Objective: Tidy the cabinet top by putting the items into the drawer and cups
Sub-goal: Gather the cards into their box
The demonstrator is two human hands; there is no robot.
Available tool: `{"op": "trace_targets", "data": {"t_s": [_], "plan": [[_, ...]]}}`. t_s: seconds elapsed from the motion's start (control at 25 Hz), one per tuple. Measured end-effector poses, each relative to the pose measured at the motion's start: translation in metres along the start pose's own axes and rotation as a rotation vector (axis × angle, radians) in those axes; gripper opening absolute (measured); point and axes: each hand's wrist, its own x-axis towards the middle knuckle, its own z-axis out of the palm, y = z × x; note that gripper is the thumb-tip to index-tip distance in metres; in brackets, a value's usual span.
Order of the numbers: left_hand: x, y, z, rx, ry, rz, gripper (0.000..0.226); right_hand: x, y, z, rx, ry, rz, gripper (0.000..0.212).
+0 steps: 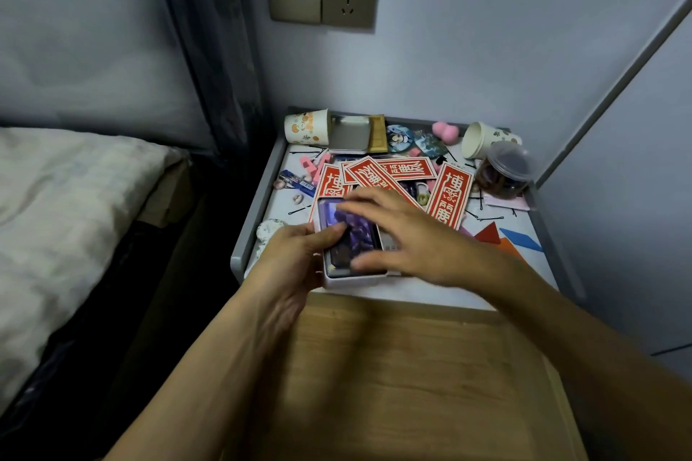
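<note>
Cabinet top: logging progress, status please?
Left hand grips white box; right hand open over it. Red cards scattered behind. Paper cups lie tipped at back.

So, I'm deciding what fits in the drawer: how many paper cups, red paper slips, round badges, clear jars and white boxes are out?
Paper cups: 2
Red paper slips: 4
Round badges: 2
Clear jar: 1
White box: 1
Total: 10
</note>
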Motion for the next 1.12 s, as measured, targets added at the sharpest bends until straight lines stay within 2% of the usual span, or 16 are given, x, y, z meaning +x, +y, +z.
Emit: {"op": "trace_targets", "data": {"t_s": [0.12, 0.2, 0.4, 0.48, 0.64, 0.84, 1.0, 1.12], "plan": [[0.003, 0.014, -0.011, -0.11, 0.115, 0.075, 0.029, 0.058, 0.002, -0.024, 0.103, 0.228, 0.038, 0.044], [0.006, 0.021, -0.02, -0.166, 0.182, 0.112, 0.031, 0.106, 0.018, -0.034, -0.027, 0.344, 0.082, 0.034], [0.01, 0.027, -0.035, -0.249, 0.235, 0.129, 0.024, 0.183, 0.066, -0.028, -0.476, 0.261, 0.261, 0.037], [0.012, 0.029, -0.041, -0.255, 0.24, 0.122, 0.022, 0.195, 0.074, -0.018, -0.576, 0.275, 0.251, 0.034], [0.016, 0.031, -0.049, -0.245, 0.243, 0.125, 0.021, 0.207, 0.082, -0.01, -0.62, 0.29, 0.227, 0.027], [0.013, 0.031, -0.044, -0.228, 0.235, 0.11, 0.023, 0.204, 0.074, -0.021, -0.837, 0.244, 0.1, 0.019], [0.016, 0.027, -0.042, -0.211, 0.229, 0.116, 0.024, 0.169, 0.053, -0.043, -0.712, 0.275, 0.104, 0.023], [0.014, 0.025, -0.033, -0.196, 0.186, 0.111, 0.023, 0.112, 0.03, -0.055, -0.513, 0.362, 0.105, 0.012]]}}
